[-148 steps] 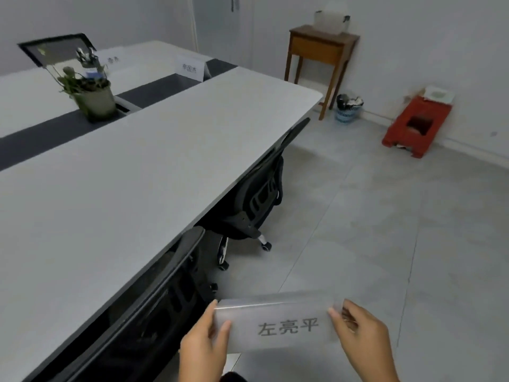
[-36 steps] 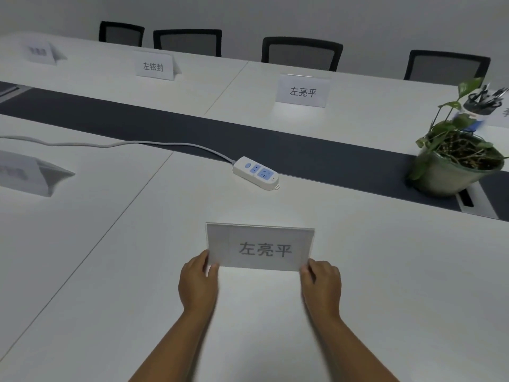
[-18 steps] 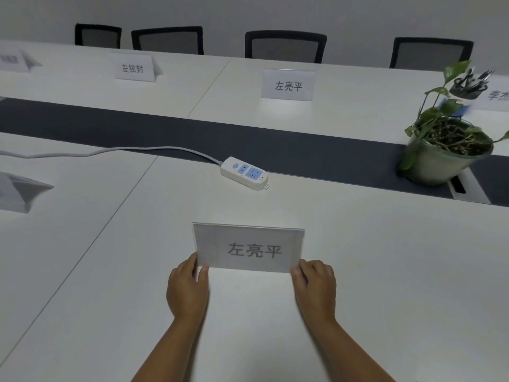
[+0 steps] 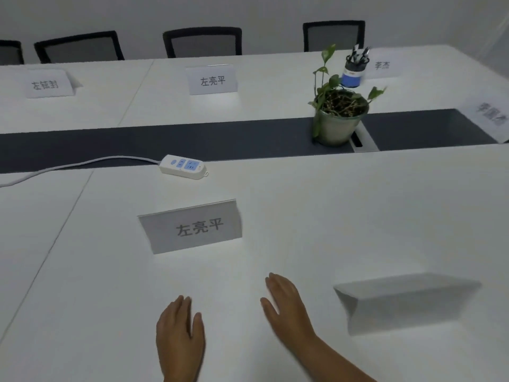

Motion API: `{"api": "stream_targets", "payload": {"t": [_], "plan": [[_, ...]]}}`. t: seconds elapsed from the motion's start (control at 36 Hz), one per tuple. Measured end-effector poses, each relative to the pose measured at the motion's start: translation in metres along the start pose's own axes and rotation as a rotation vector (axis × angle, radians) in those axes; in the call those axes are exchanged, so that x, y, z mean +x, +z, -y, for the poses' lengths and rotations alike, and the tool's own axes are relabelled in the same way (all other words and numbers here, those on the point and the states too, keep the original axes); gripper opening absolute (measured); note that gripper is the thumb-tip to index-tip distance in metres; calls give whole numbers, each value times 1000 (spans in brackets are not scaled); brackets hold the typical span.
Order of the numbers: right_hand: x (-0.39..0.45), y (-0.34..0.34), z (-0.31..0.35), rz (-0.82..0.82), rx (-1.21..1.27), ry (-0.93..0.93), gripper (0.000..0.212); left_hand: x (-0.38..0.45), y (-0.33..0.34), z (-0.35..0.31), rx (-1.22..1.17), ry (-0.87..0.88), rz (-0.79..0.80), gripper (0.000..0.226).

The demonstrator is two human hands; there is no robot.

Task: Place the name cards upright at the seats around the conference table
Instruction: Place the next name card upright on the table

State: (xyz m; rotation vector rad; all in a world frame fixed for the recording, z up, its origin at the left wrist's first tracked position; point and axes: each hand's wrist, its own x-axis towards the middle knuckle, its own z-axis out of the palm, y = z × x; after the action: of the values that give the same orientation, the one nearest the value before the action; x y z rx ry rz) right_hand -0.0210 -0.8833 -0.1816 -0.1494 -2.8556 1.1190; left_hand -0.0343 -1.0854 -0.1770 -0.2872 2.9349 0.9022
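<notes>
You are looking down at a large white conference table that fills nearly the whole view, with a dark grey strip running across its middle from left to right. Along the far edge stand four black mesh-backed chairs, pushed in close against a pale wall. On the near half of the table, a little left of centre and straight ahead of you, the name card you are placing stands upright on its own, its printed face turned toward you and nothing touching it. To your right, near the right hand, a second tent-shaped card stands with only its blank side showing. On the far half of the table more cards stand upright: one directly opposite, another to the left, one behind the plant, and one at the right end of the table, blurred at the edge of the view. A potted plant sits on the dark strip, right of centre, with a pen holder just behind it. A white power strip lies at the near edge of the dark strip, its cable trailing off to the left. Your left hand and right hand are both low over the table, well short of the card, palms down, fingers straight and close together, holding nothing.
</notes>
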Motion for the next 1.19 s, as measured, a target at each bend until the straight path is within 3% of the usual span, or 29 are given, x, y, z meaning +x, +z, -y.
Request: {"api": "stream_targets", "payload": {"t": [0.14, 0.25, 0.36, 0.47, 0.53, 0.61, 0.75, 0.81, 0.89, 0.94, 1.08, 1.19], "plan": [[-88, -54, -21, -50, 33, 92, 59, -59, 21, -18, 38, 193, 91, 60], [-128, -121, -47, -274, -4, 205, 55, -87, 34, -63, -150, 289, 242, 84], [-136, -188, -73, -418, 61, 446, 35, -104, 37, -124, -337, 313, 424, 62], [-114, -228, -103, -390, 76, 590, 66, -116, 51, -177, -401, 306, 478, 58], [-102, -236, -113, -310, 163, 618, 68, -122, 61, -196, -384, 318, 467, 57], [-93, -246, -121, -188, 185, 572, 52, -129, 75, -215, -290, 301, 383, 54], [-104, -267, -152, -244, 156, 521, 33, -150, 95, -244, -203, 262, 194, 43], [-115, -285, -173, -272, 105, 489, 10, -166, 107, -264, -199, 233, 166, 41], [-134, -320, -206, -357, 29, 455, 40, -191, 127, -298, -223, 235, 155, 34], [-147, -347, -224, -378, -12, 456, 45, -208, 138, -323, -257, 249, 147, 33], [-170, -398, -257, -378, -21, 448, 22, -234, 154, -370, -319, 248, 144, 28], [-167, -410, -267, -385, 0, 425, 15, -230, 162, -384, -294, 244, 131, 25]]}}
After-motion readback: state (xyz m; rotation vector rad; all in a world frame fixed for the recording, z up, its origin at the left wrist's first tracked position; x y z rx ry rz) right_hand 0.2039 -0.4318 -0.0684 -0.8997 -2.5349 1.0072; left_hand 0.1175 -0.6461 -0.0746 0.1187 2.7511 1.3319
